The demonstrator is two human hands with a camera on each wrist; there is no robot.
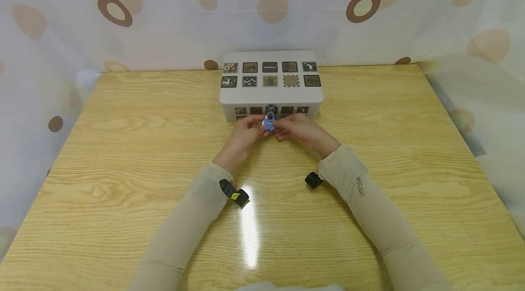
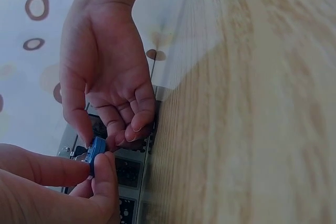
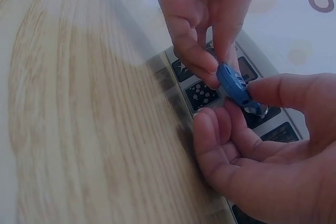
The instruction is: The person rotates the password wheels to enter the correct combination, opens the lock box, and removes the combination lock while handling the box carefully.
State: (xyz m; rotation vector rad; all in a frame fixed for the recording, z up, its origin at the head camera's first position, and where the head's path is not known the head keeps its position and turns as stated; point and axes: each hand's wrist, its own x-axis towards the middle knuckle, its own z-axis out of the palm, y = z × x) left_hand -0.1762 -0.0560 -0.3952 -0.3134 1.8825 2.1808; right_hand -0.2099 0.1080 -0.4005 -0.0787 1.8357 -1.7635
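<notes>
**Padlock in both hands at box front**

Left hand and right hand both pinch the blue padlock, thumbs and fingertips on its body. Lock is right at the front of the white box, near the metal clasp.

Done, as far as shown: box looks closed on the table, lock up at the clasp. Left, my read: lock handling unfinished, both hands on it. Can't tell if the shackle is through the clasp or latched; number wheels unreadable.
</notes>
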